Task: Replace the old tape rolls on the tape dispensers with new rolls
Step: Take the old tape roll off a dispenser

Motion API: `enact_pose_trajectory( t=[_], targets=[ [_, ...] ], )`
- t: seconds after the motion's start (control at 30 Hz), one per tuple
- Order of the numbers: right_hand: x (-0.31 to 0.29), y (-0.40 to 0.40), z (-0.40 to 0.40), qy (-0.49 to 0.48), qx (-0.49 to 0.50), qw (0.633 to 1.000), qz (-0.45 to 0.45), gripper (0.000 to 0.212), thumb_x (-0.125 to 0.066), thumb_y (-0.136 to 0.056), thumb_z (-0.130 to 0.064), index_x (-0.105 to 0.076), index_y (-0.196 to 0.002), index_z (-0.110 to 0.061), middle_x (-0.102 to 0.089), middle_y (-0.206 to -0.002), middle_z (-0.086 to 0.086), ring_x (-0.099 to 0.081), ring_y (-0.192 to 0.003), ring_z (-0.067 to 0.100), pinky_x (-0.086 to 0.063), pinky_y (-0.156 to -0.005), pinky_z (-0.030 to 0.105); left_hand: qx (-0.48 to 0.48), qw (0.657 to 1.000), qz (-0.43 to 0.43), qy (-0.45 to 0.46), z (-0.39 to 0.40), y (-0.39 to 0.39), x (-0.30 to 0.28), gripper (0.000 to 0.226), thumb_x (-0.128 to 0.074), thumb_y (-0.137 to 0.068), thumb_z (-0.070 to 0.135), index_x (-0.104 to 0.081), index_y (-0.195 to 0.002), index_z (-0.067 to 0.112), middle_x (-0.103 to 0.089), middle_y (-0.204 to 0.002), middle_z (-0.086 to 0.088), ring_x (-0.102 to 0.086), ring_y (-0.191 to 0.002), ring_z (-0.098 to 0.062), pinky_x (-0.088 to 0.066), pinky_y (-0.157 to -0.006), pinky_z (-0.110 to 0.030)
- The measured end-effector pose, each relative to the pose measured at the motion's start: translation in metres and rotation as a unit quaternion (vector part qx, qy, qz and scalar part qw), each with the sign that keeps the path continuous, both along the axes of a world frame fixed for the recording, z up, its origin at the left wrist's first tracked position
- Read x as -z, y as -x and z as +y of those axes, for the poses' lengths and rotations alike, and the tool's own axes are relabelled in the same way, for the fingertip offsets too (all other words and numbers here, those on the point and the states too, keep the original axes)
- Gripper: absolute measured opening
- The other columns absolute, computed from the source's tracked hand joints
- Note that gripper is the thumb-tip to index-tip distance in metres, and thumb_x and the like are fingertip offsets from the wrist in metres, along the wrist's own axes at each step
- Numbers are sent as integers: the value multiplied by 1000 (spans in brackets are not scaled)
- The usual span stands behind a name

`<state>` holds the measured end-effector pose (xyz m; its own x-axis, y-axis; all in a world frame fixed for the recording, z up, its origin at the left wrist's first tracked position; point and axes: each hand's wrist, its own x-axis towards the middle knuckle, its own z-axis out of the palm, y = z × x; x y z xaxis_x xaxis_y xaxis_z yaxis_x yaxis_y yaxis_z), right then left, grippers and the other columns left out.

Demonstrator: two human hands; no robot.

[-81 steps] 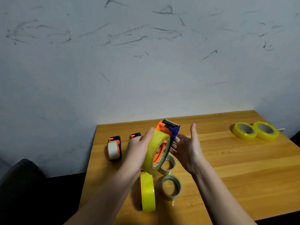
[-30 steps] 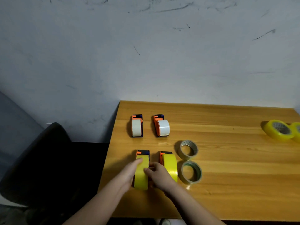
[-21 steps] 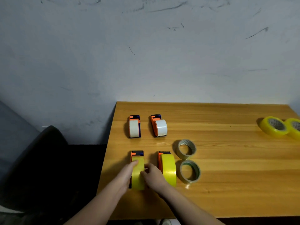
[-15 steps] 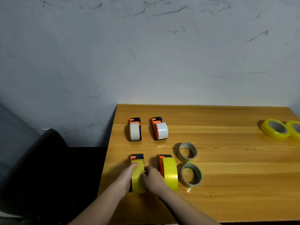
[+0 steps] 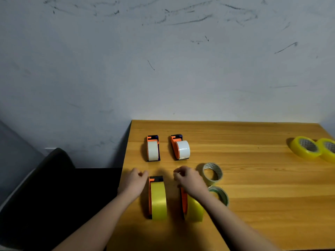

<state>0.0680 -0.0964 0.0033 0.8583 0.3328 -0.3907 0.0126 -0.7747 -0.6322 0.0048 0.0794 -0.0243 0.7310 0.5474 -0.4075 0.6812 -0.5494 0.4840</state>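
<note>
No readable text, label, brand, number or sign is showing anywhere; the yellow rolls (image 5: 158, 201) and white rolls (image 5: 152, 150) on the dispensers are presenting plain faces; the cores of the 2 spare yellow rolls (image 5: 305, 147) at the far right of the tabletop (image 5: 253, 178) are carrying a fine printed pattern, too small to read; the wall (image 5: 163, 60) is bearing only dark scuff marks, no writing.

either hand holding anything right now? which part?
Nothing held. The left hand and right hand hover with loosely curled fingers over the table, either side of the near-left dispenser, clear of it.
</note>
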Motion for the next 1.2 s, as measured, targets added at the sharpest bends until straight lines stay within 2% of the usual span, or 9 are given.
enact_pose_trajectory(
  t=[0.17, 0.3, 0.4, 0.6, 0.73, 0.83, 0.93, 1.07, 1.2],
  targets=[
    [-9, -31, -31, -27, 106, 994, -13, 16, -52, -96, -29, -64, -102, -21, -71, -85, -7, -69, -74, 11, -59, -77, 40, -53, 985, -87, 139, 2, -33, -4, 25, -48, -95, 35, -56, -107, 15, -65, -91, -6, -65, -88, -26, -52, -79, -39],
    [-10, -52, -51, -40, 150, 988, -11, 13, -54, -96, -25, -65, -100, -19, -69, -78, -9, -68, -73, 13, -58, -77, 40, -44, 971, -72, 222, -12, -54, -12, 27, -46, -97, 29, -51, -116, 11, -64, -102, -7, -62, -88, -20, -43, -65, -28],
    [-9, -66, -59, -38, 160, 986, 1, 10, -53, -96, -24, -62, -97, -19, -68, -79, -6, -69, -75, 18, -55, -77, 39, -38, 960, -39, 273, -24, -70, -14, 25, -45, -98, 26, -48, -116, 9, -60, -107, -10, -57, -90, -20, -41, -73, -29],
    [11, -99, -59, 25, 114, 992, 44, 21, -51, -93, -19, -63, -108, -11, -71, -88, 2, -67, -90, 22, -53, -88, 41, -48, 953, 6, 300, -40, -114, -11, 17, -49, -94, 31, -50, -85, 16, -53, -87, -2, -53, -90, -18, -39, -75, -30],
    [26, -129, -49, 44, 75, 994, 61, 34, -47, -95, -17, -58, -125, -6, -67, -117, 13, -61, -108, 27, -48, -93, 38, -62, 957, 22, 282, -52, -146, -7, 44, -50, -93, 32, -48, -126, 3, -56, -123, -16, -53, -112, -27, -41, -86, -33],
    [37, -149, -39, 53, 42, 995, 68, 41, -43, -97, -13, -48, -137, -5, -53, -138, 15, -50, -126, 29, -39, -101, 33, -71, 956, 41, 282, -66, -169, -2, 47, -47, -96, 27, -42, -133, -1, -54, -116, -16, -50, -106, -27, -40, -75, -29],
    [48, -167, -32, 38, 32, 995, 84, 43, -42, -97, -12, -44, -139, -5, -50, -141, 15, -47, -129, 29, -37, -101, 31, -109, 945, 44, 306, -75, -188, 6, 51, -45, -97, 26, -33, -141, 3, -45, -135, -18, -44, -122, -30, -35, -87, -31],
    [58, -180, -30, -1, 49, 991, 125, 41, -47, -96, -18, -49, -135, -7, -56, -134, 15, -53, -120, 28, -41, -94, 30, -143, 931, 37, 333, -79, -202, 18, 48, -47, -97, 22, -36, -139, 1, -47, -118, -14, -40, -100, -23, -30, -80, -28],
    [60, -184, -32, -38, 65, 988, 138, 44, -52, -95, -28, -52, -133, -6, -59, -131, 13, -55, -117, 26, -43, -92, 32, -177, 906, -26, 383, -81, -208, 15, 39, -51, -95, 21, -47, -132, 8, -57, -113, -10, -57, -93, -24, -47, -80, -35]
  ],
)
